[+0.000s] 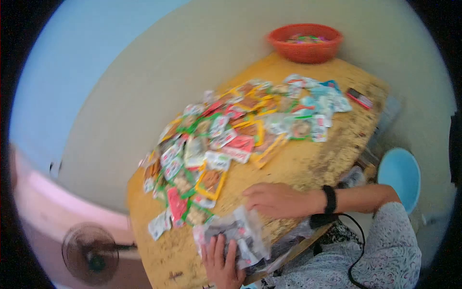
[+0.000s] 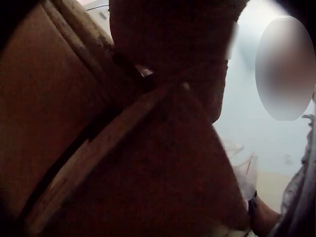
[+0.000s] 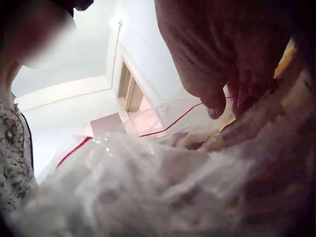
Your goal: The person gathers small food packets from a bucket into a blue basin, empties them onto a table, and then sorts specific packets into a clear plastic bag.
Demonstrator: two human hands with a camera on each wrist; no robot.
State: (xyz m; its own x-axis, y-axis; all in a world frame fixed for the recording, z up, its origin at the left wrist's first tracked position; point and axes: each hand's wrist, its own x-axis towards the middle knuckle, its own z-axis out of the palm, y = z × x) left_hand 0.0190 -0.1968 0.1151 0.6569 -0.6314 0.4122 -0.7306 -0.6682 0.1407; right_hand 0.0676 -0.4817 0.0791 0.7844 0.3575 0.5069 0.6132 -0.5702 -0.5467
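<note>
A clear plastic bag (image 1: 236,236) with a dark patch showing in it lies at the near edge of the wooden table. My left hand (image 1: 223,264) rests on it from the near side, fingers extended over the plastic. Just beyond the bag, my right hand (image 1: 274,199) is over the tabletop with its fingers pointing left. In the right wrist view, the thumb and fingers of the right hand (image 3: 232,64) point down beside a clear bag (image 3: 148,173) with a red zip line. The left wrist view is mostly dark, and the left fingers are hidden there.
Many small snack packets (image 1: 211,180) are spread across the table (image 1: 308,164). A red basket (image 1: 308,50) with colourful items stands at the far end, near a red and black packet (image 1: 359,98). A blue basin (image 1: 399,178) is right of the table; a fan (image 1: 90,253) stands left.
</note>
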